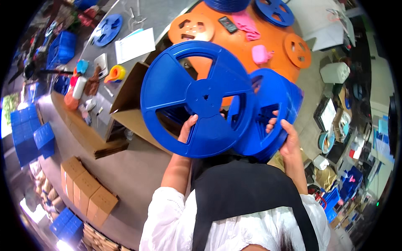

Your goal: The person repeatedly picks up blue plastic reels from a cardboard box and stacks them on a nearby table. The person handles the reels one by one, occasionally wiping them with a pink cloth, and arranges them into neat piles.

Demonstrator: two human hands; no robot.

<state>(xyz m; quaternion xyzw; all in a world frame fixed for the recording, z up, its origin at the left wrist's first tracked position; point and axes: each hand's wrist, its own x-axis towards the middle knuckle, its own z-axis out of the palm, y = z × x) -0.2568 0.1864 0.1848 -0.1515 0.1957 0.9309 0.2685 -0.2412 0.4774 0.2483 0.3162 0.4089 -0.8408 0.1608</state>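
Note:
A large blue plastic reel (167, 81) with cut-out windows faces me, tilted, in front of my chest. My left hand (187, 129) is closed on it, thumb showing at the lower window's edge and the other fingers mostly hidden. Just to the right, partly overlapped by it, are more blue reels (253, 144), seemingly stacked face to face; how many I cannot tell. My right hand (288, 138) grips their right rim, its fingers reaching through a window. An open cardboard box (134, 117) stands left of and behind the left reel.
Beyond the reels is an orange round table (247, 54) with a pink cloth (246, 25), a pink case (260, 54), a dark handheld device (227, 24) and other reels. A grey workbench (146, 16) holds paper and tape. Brown cartons (87, 188) stand at lower left.

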